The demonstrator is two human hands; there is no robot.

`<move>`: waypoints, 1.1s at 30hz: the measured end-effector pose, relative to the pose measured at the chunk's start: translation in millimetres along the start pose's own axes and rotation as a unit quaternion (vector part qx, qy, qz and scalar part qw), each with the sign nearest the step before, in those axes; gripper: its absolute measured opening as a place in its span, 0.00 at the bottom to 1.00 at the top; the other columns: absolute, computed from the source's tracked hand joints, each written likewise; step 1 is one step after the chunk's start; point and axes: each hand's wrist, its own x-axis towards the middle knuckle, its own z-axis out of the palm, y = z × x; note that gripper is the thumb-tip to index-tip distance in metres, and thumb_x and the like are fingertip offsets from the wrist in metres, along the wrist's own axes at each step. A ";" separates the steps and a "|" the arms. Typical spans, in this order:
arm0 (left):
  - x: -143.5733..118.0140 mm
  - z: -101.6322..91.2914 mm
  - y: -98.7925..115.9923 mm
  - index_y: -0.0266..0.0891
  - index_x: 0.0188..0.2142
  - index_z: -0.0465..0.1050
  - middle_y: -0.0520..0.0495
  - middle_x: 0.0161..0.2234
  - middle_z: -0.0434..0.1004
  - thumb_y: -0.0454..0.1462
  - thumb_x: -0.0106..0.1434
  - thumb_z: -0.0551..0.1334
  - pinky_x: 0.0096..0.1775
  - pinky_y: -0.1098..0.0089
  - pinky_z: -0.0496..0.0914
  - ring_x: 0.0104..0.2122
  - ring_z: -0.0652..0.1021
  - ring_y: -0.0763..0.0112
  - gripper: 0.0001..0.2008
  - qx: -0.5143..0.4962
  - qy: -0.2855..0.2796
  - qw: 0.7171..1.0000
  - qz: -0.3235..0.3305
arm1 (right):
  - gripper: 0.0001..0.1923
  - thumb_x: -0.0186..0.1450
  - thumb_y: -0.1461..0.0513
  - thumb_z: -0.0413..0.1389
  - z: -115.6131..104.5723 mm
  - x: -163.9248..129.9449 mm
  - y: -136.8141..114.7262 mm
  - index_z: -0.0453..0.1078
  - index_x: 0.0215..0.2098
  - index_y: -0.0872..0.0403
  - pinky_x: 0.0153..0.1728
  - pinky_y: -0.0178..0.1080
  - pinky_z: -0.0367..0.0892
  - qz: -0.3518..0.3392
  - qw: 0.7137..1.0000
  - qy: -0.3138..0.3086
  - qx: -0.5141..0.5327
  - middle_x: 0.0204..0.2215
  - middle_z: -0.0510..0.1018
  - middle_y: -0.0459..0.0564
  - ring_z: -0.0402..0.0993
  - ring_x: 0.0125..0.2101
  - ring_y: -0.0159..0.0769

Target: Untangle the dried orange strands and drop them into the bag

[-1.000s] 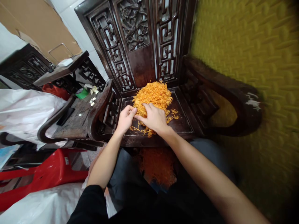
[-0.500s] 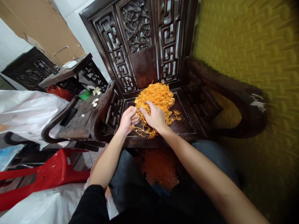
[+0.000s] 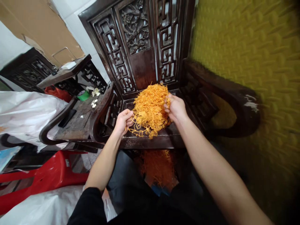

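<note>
We gather the orange strand pile on the dark carved chair seat, so we should cup from both sides and sweep low to catch loose strands. Left hand is curled, fingers pinched on strands at the pile's left edge; right hand is half-closed, pressing the pile's right side.

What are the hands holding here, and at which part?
Both hold the heap of orange strands on the chair seat: the left hand pinches its lower left edge, the right hand grips its right side.
</note>
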 end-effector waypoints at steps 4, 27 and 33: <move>4.3 -3.6 -4.6 0.37 0.27 0.66 0.64 0.15 0.46 0.45 0.56 0.74 0.18 0.80 0.45 0.14 0.49 0.87 0.19 -0.013 -0.004 1.000 0.018 | 0.07 0.64 0.62 0.62 8.7 -33.6 3.3 0.68 0.35 0.56 0.13 0.24 0.46 0.103 0.988 -0.103 0.057 0.27 0.74 0.44 0.60 0.18 0.21; 15.5 -10.7 -9.4 0.38 0.29 0.66 0.63 0.16 0.50 0.49 0.56 0.73 0.19 0.79 0.46 0.14 0.52 0.86 0.21 0.049 0.064 0.995 0.056 | 0.11 0.62 0.67 0.65 18.7 -30.2 10.3 0.72 0.42 0.51 0.13 0.21 0.53 0.154 0.978 -0.100 0.103 0.31 0.77 0.42 0.66 0.19 0.19; 14.6 -10.6 -9.6 0.37 0.29 0.66 0.63 0.16 0.50 0.49 0.57 0.72 0.18 0.79 0.46 0.14 0.52 0.86 0.21 0.048 0.059 0.995 0.058 | 0.30 0.56 0.43 0.69 24.2 -41.6 14.0 0.77 0.49 0.53 0.13 0.28 0.53 0.001 0.986 -0.138 -0.088 0.20 0.68 0.40 0.62 0.16 0.25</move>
